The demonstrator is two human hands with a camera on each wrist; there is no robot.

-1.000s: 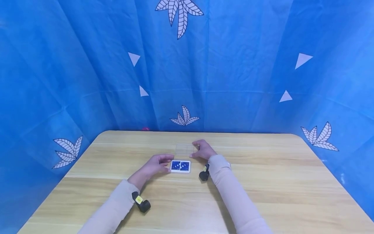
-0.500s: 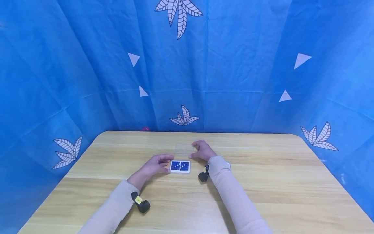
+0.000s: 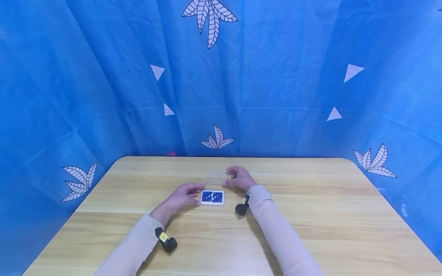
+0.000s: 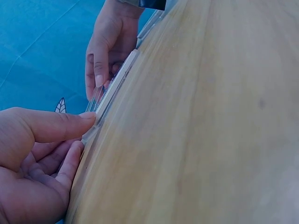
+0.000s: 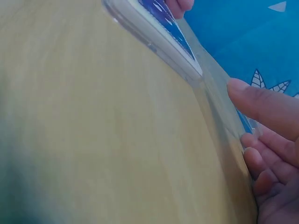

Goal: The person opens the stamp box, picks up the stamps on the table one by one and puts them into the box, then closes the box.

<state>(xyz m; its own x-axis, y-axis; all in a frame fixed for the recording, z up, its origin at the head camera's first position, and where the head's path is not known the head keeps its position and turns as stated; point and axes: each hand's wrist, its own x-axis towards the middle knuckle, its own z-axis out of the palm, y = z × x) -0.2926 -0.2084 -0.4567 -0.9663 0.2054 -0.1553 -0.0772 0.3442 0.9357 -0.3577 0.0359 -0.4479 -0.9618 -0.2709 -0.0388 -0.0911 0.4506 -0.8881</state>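
Two decks of blue-backed playing cards (image 3: 207, 196) lie side by side in a shallow clear plastic card case (image 3: 212, 204) on the table. My left hand (image 3: 181, 196) holds the case's left end, thumb at the near corner and fingers at the far one. Just behind the case, my right hand (image 3: 241, 178) grips the right end of a clear, see-through lid (image 3: 215, 178) between thumb and fingers. In the right wrist view, the case (image 5: 159, 51) shows its pale side, with the right thumb (image 5: 264, 105) on the lid's near edge. The lid's outline is faint.
A wooden table (image 3: 310, 230) runs back to a blue curtain (image 3: 283, 76) printed with leaves and triangles. In the left wrist view, another clear plastic edge (image 4: 150, 25) shows beyond the case, near the right wrist. A black wrist camera (image 3: 169, 244) sits on the left sleeve.
The view has shifted slightly. The lid in my right hand sits a touch nearer the case; my left hand and the case keep their places.
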